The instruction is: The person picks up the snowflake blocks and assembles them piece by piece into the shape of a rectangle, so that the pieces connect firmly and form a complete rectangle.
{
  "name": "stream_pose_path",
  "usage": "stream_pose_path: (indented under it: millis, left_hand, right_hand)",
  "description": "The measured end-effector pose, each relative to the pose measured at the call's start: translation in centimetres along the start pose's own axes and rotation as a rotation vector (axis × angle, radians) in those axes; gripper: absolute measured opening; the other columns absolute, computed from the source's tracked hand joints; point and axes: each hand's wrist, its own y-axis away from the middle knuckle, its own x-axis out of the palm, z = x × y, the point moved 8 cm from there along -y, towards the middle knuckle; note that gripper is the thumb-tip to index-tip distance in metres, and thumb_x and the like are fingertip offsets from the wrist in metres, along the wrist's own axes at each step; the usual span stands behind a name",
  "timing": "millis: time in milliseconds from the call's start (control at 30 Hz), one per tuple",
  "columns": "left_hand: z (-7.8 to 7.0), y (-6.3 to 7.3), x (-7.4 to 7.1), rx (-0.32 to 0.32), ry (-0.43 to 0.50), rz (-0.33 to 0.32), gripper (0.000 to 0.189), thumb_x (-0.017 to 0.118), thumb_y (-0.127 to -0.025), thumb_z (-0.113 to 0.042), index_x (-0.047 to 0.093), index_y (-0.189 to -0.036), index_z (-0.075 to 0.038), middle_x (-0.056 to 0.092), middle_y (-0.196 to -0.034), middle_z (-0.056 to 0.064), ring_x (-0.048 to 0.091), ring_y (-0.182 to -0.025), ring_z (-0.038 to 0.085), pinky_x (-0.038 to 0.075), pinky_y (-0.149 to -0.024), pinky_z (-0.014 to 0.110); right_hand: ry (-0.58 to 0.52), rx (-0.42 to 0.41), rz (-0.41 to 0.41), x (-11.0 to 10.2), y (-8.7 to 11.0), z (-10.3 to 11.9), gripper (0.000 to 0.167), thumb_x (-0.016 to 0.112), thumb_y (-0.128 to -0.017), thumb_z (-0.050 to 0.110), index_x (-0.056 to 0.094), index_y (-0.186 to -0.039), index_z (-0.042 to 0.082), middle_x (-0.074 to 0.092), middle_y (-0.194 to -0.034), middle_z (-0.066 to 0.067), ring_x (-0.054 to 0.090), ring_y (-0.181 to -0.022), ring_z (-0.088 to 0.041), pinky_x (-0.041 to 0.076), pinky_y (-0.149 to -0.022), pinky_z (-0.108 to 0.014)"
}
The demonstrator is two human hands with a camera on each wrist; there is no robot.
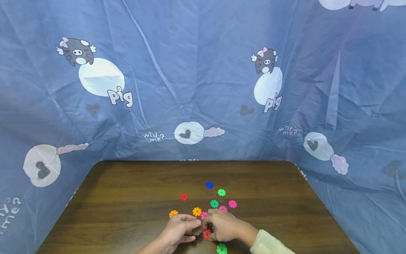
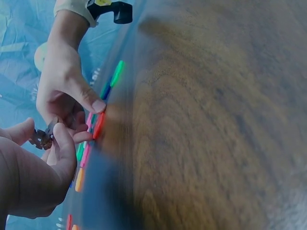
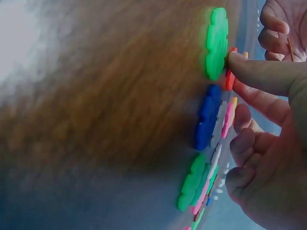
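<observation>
My left hand point(image 1: 181, 227) pinches a brown notched disc point(image 1: 198, 231) between thumb and fingers; in the left wrist view this brown piece point(image 2: 42, 139) shows edge-on. Close on its right, my right hand point(image 1: 224, 223) has thumb and index finger at the edges of a red notched disc point(image 1: 207, 234), pinching it low over the table. The right wrist view shows the thumb point(image 3: 254, 72) against the red disc point(image 3: 230, 76), the other fingers curled loosely. A green disc point(image 1: 222, 249) lies just below the right hand, and a blue disc point(image 3: 207, 117) sits beside it.
Several more notched discs lie on the brown wooden table point(image 1: 127, 197): orange point(image 1: 197, 211), red point(image 1: 184, 197), blue point(image 1: 209, 185), teal point(image 1: 214, 203) and pink point(image 1: 233, 204) among them. A blue printed cloth point(image 1: 196, 70) hangs around the table's back and sides.
</observation>
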Motion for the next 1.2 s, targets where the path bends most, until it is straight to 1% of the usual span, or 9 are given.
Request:
stream_pose_path:
  millis: [100,233,333,467,600,700,833,1000,1200]
  left_hand:
    - [0.0,0.1,0.1,0.006,-0.001,0.005,0.032,0.074,-0.092,-0.017,0.064,-0.113,0.006,0.07,-0.09,0.008,0.065,-0.071,0.013,0.059,-0.063,0.023]
    - [0.0,0.2,0.1,0.018,0.004,0.012,0.032,0.073,-0.092,-0.016,0.065,-0.113,0.006,0.071,-0.089,0.008,0.066,-0.072,0.012,0.059,-0.063,0.023]
    - [0.1,0.1,0.1,0.015,0.003,0.012,0.032,0.073,-0.092,-0.016,0.065,-0.114,0.007,0.071,-0.09,0.007,0.065,-0.071,0.012,0.059,-0.063,0.023]
    - [0.1,0.1,0.0,0.009,-0.004,0.01,0.033,0.074,-0.092,-0.017,0.065,-0.114,0.006,0.07,-0.092,0.008,0.064,-0.072,0.013,0.059,-0.064,0.024]
    - [-0.1,0.1,-0.1,0.018,-0.007,0.008,0.033,0.074,-0.092,-0.017,0.064,-0.114,0.006,0.069,-0.091,0.009,0.064,-0.071,0.013,0.059,-0.063,0.024]
    - [0.0,0.1,-0.1,0.02,-0.005,0.005,0.031,0.074,-0.092,-0.016,0.064,-0.113,0.006,0.069,-0.09,0.008,0.064,-0.071,0.013,0.059,-0.062,0.024]
    - [0.1,0.1,-0.1,0.025,-0.012,0.003,0.03,0.073,-0.093,-0.014,0.064,-0.113,0.006,0.071,-0.089,0.006,0.065,-0.072,0.013,0.059,-0.061,0.024]
    - [0.3,0.0,0.4,0.036,-0.029,0.025,0.035,0.072,-0.093,-0.014,0.062,-0.117,0.009,0.073,-0.091,0.006,0.066,-0.073,0.014,0.057,-0.06,0.023]
    - [0.5,-0.3,0.8,0.062,-0.028,0.032,0.035,0.071,-0.093,-0.01,0.061,-0.118,0.012,0.074,-0.09,0.007,0.067,-0.071,0.013,0.056,-0.058,0.022]
  right_hand:
    - [-0.003,-0.004,0.024,0.2,-0.2,0.1,0.028,0.089,-0.073,0.024,0.067,-0.09,0.025,0.049,-0.085,0.016,0.045,-0.076,0.001,0.041,-0.064,-0.014]
    - [-0.002,-0.01,0.047,0.2,-0.4,0.5,0.032,0.086,-0.067,0.018,0.061,-0.086,0.024,0.048,-0.084,0.016,0.045,-0.076,-0.001,0.04,-0.064,-0.016]
    - [-0.003,-0.011,0.046,0.1,-0.5,0.7,0.036,0.084,-0.063,0.014,0.057,-0.085,0.024,0.047,-0.082,0.015,0.044,-0.074,-0.002,0.038,-0.062,-0.017]
    - [-0.034,-0.014,0.027,-0.1,-0.6,0.6,0.038,0.087,-0.065,0.015,0.054,-0.082,0.024,0.047,-0.076,0.015,0.044,-0.071,-0.001,0.037,-0.06,-0.016]
    - [-0.162,0.0,0.029,-0.2,-0.6,0.1,0.036,0.088,-0.069,0.01,0.055,-0.079,0.02,0.048,-0.07,0.016,0.044,-0.065,0.001,0.038,-0.057,-0.015]
    - [-0.346,0.026,0.021,-0.2,-0.7,-0.6,0.031,0.082,-0.074,0.0,0.056,-0.078,0.016,0.05,-0.068,0.014,0.045,-0.06,0.002,0.04,-0.054,-0.015]
    - [-0.546,0.059,-0.052,-0.8,-0.7,-1.7,0.022,0.076,-0.079,-0.007,0.064,-0.083,0.012,0.056,-0.07,0.012,0.051,-0.06,0.001,0.045,-0.054,-0.017]
    - [-0.692,0.128,-0.136,-1.2,-0.4,-3.0,0.014,0.071,-0.084,-0.004,0.075,-0.091,0.007,0.065,-0.074,0.007,0.056,-0.063,-0.003,0.047,-0.055,-0.019]
    - [-0.798,0.195,-0.252,-1.8,-0.4,-3.9,0.006,0.071,-0.087,0.003,0.074,-0.093,0.003,0.069,-0.076,-0.003,0.059,-0.065,-0.008,0.051,-0.058,-0.022]
